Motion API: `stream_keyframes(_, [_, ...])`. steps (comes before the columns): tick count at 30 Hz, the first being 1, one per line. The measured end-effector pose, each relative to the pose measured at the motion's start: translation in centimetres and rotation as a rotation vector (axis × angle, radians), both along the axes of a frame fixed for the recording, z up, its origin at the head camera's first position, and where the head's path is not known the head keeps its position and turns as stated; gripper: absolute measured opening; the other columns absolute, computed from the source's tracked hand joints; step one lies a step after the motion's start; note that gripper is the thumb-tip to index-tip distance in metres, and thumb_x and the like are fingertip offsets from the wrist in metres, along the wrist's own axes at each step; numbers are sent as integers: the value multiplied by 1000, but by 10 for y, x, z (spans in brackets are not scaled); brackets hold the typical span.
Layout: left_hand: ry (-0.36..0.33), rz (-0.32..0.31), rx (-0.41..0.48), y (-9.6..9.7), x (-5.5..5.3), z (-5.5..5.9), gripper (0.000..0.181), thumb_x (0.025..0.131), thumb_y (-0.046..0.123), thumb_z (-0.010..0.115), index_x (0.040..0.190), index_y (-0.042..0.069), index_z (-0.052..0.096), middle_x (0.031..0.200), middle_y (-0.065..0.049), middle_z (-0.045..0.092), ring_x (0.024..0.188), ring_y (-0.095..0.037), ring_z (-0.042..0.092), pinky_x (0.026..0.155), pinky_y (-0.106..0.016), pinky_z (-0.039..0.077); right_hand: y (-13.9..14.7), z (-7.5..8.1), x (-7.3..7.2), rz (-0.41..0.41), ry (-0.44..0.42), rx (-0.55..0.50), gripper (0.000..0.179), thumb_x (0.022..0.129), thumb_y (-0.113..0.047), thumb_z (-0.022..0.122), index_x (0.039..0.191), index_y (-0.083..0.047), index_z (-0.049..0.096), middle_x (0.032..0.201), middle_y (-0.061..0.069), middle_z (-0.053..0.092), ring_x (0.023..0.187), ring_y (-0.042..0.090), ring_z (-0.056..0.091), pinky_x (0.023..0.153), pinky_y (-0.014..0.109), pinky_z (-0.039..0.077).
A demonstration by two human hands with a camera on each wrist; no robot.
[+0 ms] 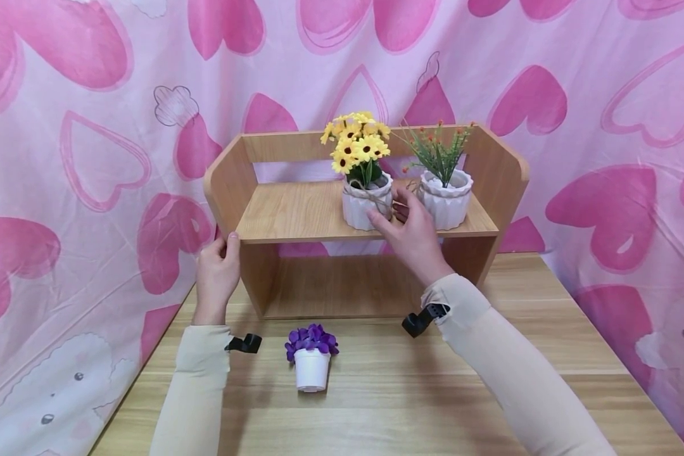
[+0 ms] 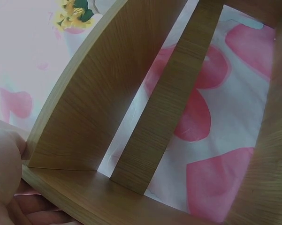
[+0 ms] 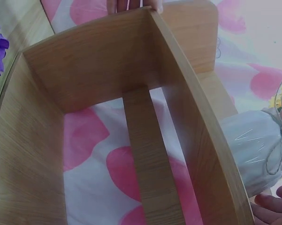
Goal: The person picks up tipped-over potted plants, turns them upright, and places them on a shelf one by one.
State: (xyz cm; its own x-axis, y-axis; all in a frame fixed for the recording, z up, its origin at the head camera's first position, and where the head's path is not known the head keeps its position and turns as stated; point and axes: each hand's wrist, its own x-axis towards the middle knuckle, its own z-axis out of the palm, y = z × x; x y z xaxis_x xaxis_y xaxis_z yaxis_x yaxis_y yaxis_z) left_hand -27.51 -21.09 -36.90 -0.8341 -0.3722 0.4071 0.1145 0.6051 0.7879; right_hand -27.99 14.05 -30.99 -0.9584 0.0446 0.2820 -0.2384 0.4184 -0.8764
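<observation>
My left hand [image 1: 218, 269] grips the left side panel of a two-tier wooden shelf [image 1: 296, 212], thumb up at the upper board's front corner. On the upper board stands a white fluted pot of yellow artificial flowers [image 1: 360, 149], twine tied round it. My right hand [image 1: 413, 231] holds this pot at its right side, thumb toward the front; in the right wrist view, fingers [image 3: 272, 204] show by the white pot [image 3: 253, 150]. Just right of that hand is a second white pot [image 1: 447, 202] with green stems and small orange-red blooms.
A small white pot with purple flowers [image 1: 312, 367] lies on the wooden table [image 1: 376, 405] before the shelf. The lower tier [image 1: 342, 285] has an open back. A pink heart-patterned curtain [image 1: 120, 145] hangs behind and at both sides.
</observation>
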Motion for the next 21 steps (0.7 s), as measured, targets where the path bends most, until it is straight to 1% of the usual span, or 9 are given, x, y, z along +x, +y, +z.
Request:
stream_keyframes(4, [-15, -4, 8, 0, 0, 1, 57, 111, 48, 48, 116, -1, 77, 109, -27, 78, 99, -38, 69, 74, -40, 48, 3, -3, 6, 14, 22, -22, 80, 104, -48, 69, 166, -9, 37, 166, 14, 48, 152, 32, 51, 125, 46, 43])
stream_keyframes(9, [9, -1, 3, 0, 0, 0, 56, 111, 47, 49, 110, -2, 77, 101, -27, 77, 95, -37, 68, 72, -39, 47, 8, -8, 14, 29, 77, -12, 73, 108, -45, 63, 165, -6, 38, 164, 16, 49, 151, 33, 52, 125, 48, 42])
stream_keyframes(12, [26, 4, -1, 0, -1, -1, 55, 111, 46, 50, 106, -2, 77, 97, -27, 76, 94, -38, 67, 72, -40, 46, 10, -11, 19, 37, 101, -12, 69, 109, -42, 62, 163, -5, 41, 162, 17, 51, 149, 34, 53, 124, 49, 43])
stream_keyframes(15, [33, 6, -2, 0, -1, -1, 55, 111, 46, 50, 107, -2, 77, 99, -27, 77, 95, -37, 68, 74, -41, 47, 10, -12, 24, 40, 115, -21, 63, 109, -38, 62, 159, -5, 45, 157, 18, 53, 146, 34, 55, 122, 52, 46])
stream_keyframes(21, [11, -1, 4, 0, -1, -1, 56, 111, 46, 49, 114, -2, 77, 107, -28, 77, 99, -39, 68, 76, -42, 48, 12, -15, 36, 24, 185, -10, 50, 109, -28, 62, 152, -5, 52, 148, 17, 58, 134, 32, 62, 113, 53, 53])
